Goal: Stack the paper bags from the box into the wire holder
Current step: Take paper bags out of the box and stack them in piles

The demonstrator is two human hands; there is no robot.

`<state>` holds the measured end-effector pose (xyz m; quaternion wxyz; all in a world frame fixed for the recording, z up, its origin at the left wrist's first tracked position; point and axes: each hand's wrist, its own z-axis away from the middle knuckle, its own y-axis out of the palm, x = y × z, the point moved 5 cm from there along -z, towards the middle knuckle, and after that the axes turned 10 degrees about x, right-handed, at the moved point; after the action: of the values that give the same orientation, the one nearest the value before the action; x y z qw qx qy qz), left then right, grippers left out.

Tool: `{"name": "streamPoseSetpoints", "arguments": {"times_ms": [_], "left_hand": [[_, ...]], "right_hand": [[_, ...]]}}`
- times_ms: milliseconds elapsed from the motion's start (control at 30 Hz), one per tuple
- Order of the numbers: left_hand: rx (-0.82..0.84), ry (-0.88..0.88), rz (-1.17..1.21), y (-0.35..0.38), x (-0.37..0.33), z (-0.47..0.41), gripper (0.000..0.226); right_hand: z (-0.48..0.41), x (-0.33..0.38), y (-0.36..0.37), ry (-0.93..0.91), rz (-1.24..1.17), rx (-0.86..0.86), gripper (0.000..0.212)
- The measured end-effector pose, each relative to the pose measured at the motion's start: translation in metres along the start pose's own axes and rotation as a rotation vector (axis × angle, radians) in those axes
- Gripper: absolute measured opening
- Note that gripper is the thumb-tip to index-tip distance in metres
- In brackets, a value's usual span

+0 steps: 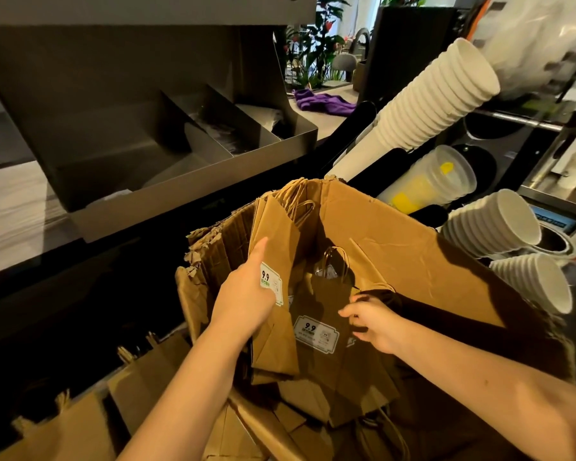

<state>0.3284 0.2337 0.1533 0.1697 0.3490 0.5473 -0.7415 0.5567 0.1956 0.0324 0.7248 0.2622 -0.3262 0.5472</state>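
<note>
At far left a grey metal tray with slanted dividers sits on the pale counter. Below it, in the near-left shadow, more brown bags show their twisted handles. It is too dark there to tell whether they stand in the wire holder, which I cannot otherwise make out.

The task's bags are in the open cardboard box at centre. The left hand has its grip closed on a bundle of bags. It holds the bundle upright against the box's torn left wall, thumb lying along the front face, handles pointing up and away. Just right of it, the right hand hovers low in the box with a wide grip, fingers spread and half curled, holding nothing. It is at the right edge of a labelled bag that lies on the heap. Right of the box, stacks of white paper cups lean out toward it.

The step in hand looks like gathering another bag to add to the bundle. To do it well, I would take the labelled bag by its folded edge rather than its handles and lay it flat against the bundle, handles the same way. Then square the bottoms and lift clear of the torn wall and the cups before swinging left.
</note>
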Motion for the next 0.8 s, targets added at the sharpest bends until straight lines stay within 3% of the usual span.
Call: {"name": "streamPoseSetpoints", "arguments": {"times_ms": [167, 233, 333, 400, 667, 800], "left_hand": [[0.014, -0.011, 0.008, 0.002, -0.004, -0.002, 0.085], [0.020, -0.009, 0.003, 0.003, -0.006, -0.003, 0.086], [0.023, -0.010, -0.022, 0.003, -0.006, -0.004, 0.086], [0.025, -0.012, -0.032, 0.002, -0.005, -0.004, 0.086], [0.015, -0.007, -0.033, 0.004, -0.007, -0.008, 0.085], [0.012, -0.011, -0.060, 0.005, -0.008, -0.009, 0.085]], "right_hand": [[-0.003, 0.004, -0.010, -0.047, -0.196, 0.049, 0.041], [-0.003, 0.007, -0.006, -0.043, -0.122, 0.083, 0.039], [-0.006, 0.000, 0.005, 0.042, 0.071, 0.099, 0.059], [-0.003, -0.009, 0.012, 0.112, 0.154, 0.089, 0.060], [0.006, -0.014, 0.014, 0.081, 0.006, 0.192, 0.032], [0.004, -0.011, 0.018, 0.068, 0.048, 0.183, 0.051]]}}
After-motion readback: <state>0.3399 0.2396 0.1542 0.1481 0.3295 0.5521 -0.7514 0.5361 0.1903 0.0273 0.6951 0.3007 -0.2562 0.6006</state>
